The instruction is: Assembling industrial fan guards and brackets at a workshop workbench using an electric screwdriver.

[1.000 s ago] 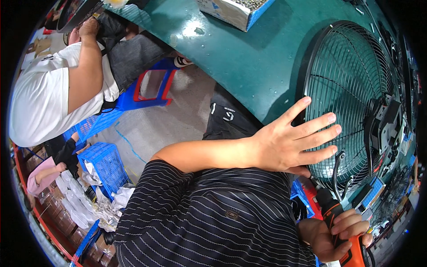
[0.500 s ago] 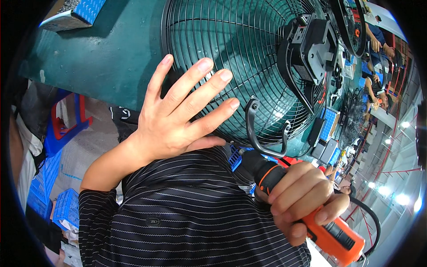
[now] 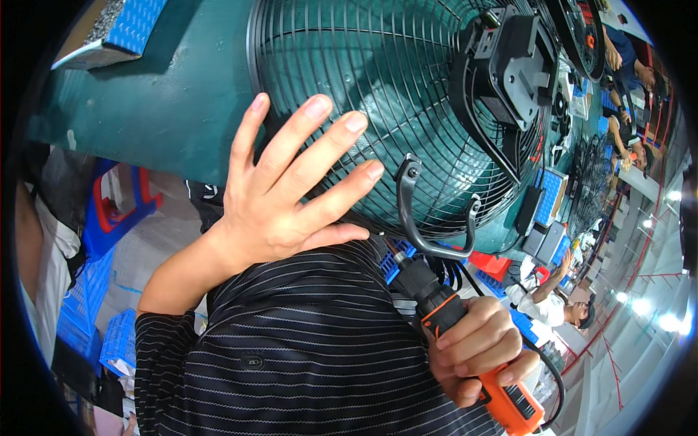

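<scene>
My left hand (image 3: pixel 280 189) is spread with fingers apart at the near left rim of a round black wire fan guard (image 3: pixel 349 65). Its fingertips overlap the rim; whether they press on the wires I cannot tell. In my right hand (image 3: pixel 476 345) is an orange and black corded power screwdriver (image 3: pixel 425 287), gripped round its body. Its bit points up and left, below the near edge of the guard. A curved black metal handle (image 3: pixel 407 214) is fixed on the guard, just above the tool. Farther right, a black motor housing (image 3: pixel 512 73) sits on a bracket across the guard.
The guard lies on a green-topped table (image 3: pixel 145 116). A blue-and-white carton (image 3: pixel 120 36) stands at the far left. A blue and red stool (image 3: pixel 116 203) and blue crates (image 3: pixel 120 338) are lower left. Several people work along the right, one person in white (image 3: pixel 549 309) closest.
My right hand and the screwdriver have shifted left and slightly down, and the bit has come into sight. My left hand stays spread in nearly the same place.
</scene>
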The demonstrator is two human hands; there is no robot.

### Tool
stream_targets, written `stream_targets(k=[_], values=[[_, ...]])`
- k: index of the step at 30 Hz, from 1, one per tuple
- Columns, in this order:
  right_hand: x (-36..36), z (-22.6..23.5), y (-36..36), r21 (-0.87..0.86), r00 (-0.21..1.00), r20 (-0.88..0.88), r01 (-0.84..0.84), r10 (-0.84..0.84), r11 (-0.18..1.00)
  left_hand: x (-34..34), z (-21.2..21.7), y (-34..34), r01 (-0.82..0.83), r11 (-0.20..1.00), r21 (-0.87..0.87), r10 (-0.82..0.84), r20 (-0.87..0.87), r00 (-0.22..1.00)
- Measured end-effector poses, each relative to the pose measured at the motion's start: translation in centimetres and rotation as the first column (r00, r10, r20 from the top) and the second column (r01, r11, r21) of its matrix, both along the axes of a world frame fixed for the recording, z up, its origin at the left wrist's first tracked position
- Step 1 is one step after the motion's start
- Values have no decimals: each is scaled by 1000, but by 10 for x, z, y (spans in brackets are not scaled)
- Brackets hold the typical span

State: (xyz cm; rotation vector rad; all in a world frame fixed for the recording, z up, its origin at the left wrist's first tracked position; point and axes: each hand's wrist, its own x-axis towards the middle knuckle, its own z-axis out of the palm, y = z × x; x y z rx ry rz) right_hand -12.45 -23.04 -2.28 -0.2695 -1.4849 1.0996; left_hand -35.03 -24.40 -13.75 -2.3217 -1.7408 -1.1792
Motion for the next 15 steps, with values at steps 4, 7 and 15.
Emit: stream_targets(k=[4,7,15], values=[[2,11,18,-71,990,59,-126,130,989,3,2,1,-54,998,-17,55,68,996],[-18,27,40,-166,954,150,-236,260,958,1,3,2,-42,999,-14,43,76,996],[-62,41,68,-231,676,484,-514,556,826,2,7,1,-27,999,-24,30,129,991]])
